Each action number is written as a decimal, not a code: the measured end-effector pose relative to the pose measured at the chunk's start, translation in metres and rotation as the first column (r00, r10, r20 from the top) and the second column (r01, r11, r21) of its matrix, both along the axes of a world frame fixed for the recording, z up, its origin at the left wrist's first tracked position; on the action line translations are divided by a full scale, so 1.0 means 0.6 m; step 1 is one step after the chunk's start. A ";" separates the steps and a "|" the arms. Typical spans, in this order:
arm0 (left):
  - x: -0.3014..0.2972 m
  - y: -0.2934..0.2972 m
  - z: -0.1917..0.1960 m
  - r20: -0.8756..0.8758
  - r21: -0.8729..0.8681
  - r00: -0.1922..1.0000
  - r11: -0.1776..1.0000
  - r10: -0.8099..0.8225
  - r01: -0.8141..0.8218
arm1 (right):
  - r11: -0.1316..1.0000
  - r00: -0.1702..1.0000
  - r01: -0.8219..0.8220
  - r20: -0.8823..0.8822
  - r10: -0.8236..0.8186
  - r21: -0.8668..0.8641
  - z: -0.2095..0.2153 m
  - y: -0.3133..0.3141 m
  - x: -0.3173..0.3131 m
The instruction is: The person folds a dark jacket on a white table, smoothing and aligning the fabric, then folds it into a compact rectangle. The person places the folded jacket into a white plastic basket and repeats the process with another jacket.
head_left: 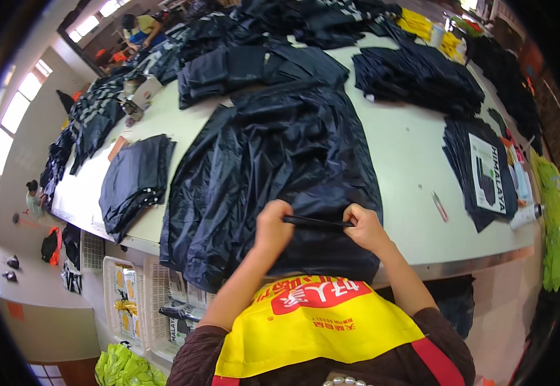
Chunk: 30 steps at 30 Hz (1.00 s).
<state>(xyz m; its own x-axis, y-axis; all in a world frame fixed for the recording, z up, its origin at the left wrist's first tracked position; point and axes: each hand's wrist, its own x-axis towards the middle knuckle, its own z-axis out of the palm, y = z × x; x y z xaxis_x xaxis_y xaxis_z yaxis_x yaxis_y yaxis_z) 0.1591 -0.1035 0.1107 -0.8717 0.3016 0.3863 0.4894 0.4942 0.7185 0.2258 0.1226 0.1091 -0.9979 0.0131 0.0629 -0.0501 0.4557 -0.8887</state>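
A large sheet-like piece of thin, shiny black fabric (pixel 254 154) lies crumpled over the front of the white table, its near end hanging over the edge toward me. Above its near part, a narrow black strip (pixel 315 222) runs taut between my hands. My left hand (pixel 273 226) is closed round the strip's left end, and my right hand (pixel 364 228) pinches the other end between thumb and fingers. Whether the strip is the fabric's own edge or a separate band, I cannot tell.
Folded black fabric (pixel 137 183) lies left on the table (pixel 399 148); more piles (pixel 418 77) stand behind. At right are red-handled snips (pixel 439 206) and a stack of black items under a printed bag (pixel 486 174). White baskets (pixel 154 309) stand below. Two people work far left.
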 end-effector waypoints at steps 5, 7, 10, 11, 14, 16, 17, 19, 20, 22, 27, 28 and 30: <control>0.026 -0.031 -0.041 0.014 -0.112 0.996 0.990 0.085 -0.083 | 0.968 0.981 -0.135 0.109 0.161 -0.212 -0.004 0.021 -0.002; 0.046 -0.047 -0.052 0.084 -0.180 0.996 0.984 0.021 -0.006 | 0.941 0.999 0.020 0.038 -0.008 -0.337 -0.057 0.064 -0.040; 0.071 -0.072 -0.028 0.455 -0.183 0.826 0.873 -0.333 0.453 | 0.845 0.892 0.437 -0.272 -0.361 0.310 -0.136 0.137 -0.095; 0.070 -0.066 0.012 0.741 -0.137 0.616 0.838 -0.267 0.528 | 0.647 0.793 0.596 -0.475 -0.381 0.476 -0.182 0.157 -0.109; 0.034 -0.075 0.034 0.643 -0.209 0.705 0.817 -0.299 0.537 | 0.659 0.825 0.565 -0.324 -0.463 0.497 -0.202 0.136 -0.131; -0.006 -0.048 0.064 0.537 -0.203 0.822 0.917 -0.188 0.342 | 0.810 0.894 0.436 -0.085 -0.440 0.392 -0.206 0.107 -0.140; -0.032 -0.037 0.061 0.536 -0.114 0.824 0.951 -0.185 0.287 | 0.869 0.914 0.373 0.031 -0.404 0.325 -0.204 0.085 -0.145; -0.084 0.006 0.070 0.375 -0.080 0.919 0.984 -0.119 0.160 | 0.897 0.934 0.192 0.208 -0.292 0.399 -0.149 -0.026 -0.120; -0.110 0.024 0.073 0.245 -0.151 0.967 0.982 -0.074 0.113 | 0.939 0.963 0.050 0.231 -0.135 0.341 -0.115 -0.095 -0.090; -0.138 0.054 0.061 0.002 -0.358 0.997 0.931 0.077 -0.072 | 0.976 0.963 -0.181 0.222 0.151 0.118 -0.140 -0.222 -0.026; -0.130 -0.048 -0.122 0.356 -0.671 0.924 0.651 -0.136 0.355 | 0.330 0.225 -0.917 0.395 0.891 -0.223 -0.011 -0.350 0.058; -0.097 -0.073 -0.127 0.338 -0.640 0.926 0.680 -0.169 0.358 | 0.230 0.137 -0.963 0.472 0.871 -0.144 0.034 -0.344 0.038; -0.034 -0.131 -0.118 0.317 -0.555 0.921 0.744 -0.224 0.372 | 0.222 0.213 -0.975 0.256 0.943 -0.008 0.063 -0.303 -0.006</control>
<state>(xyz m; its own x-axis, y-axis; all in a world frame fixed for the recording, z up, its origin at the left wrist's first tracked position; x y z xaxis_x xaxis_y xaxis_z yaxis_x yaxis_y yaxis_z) 0.1385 -0.1823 0.0399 -0.7341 0.6630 -0.1468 0.5547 0.7102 0.4336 0.2223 -0.0592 0.1467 -0.2291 -0.9537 -0.1948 -0.3975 0.2744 -0.8756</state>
